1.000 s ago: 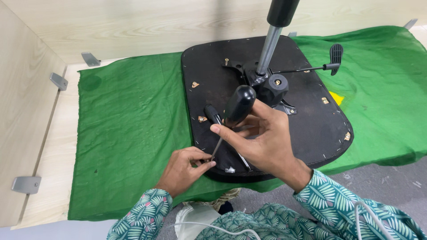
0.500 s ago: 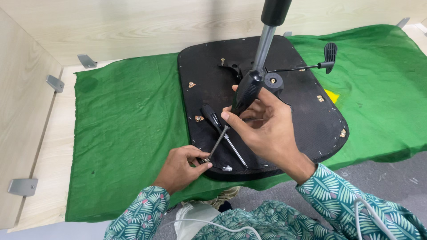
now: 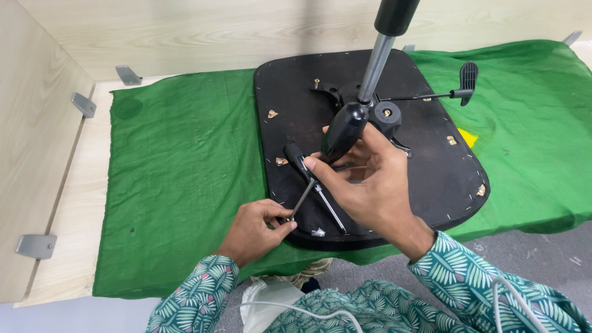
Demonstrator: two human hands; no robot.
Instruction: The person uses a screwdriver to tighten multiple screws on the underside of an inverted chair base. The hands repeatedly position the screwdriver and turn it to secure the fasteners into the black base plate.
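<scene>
A black chair seat base (image 3: 431,179) lies upside down on a green cloth (image 3: 185,166), with its metal mechanism (image 3: 382,117), gas cylinder (image 3: 376,61) and lever (image 3: 456,89) sticking up. My right hand (image 3: 364,179) grips the black handle of a screwdriver (image 3: 342,132), whose shaft slants down to the left. My left hand (image 3: 259,228) pinches the shaft's tip at the near left rim of the seat. A second black-handled screwdriver (image 3: 308,179) lies on the seat under my right hand.
The cloth covers a light wooden table (image 3: 68,209) with wooden side and back walls carrying grey metal brackets (image 3: 37,245). A yellow patch (image 3: 468,137) shows on the cloth beside the seat. Grey floor lies at the lower right.
My right hand has raised the screwdriver handle up and right toward the mechanism. My left hand stays at the tip by the seat rim.
</scene>
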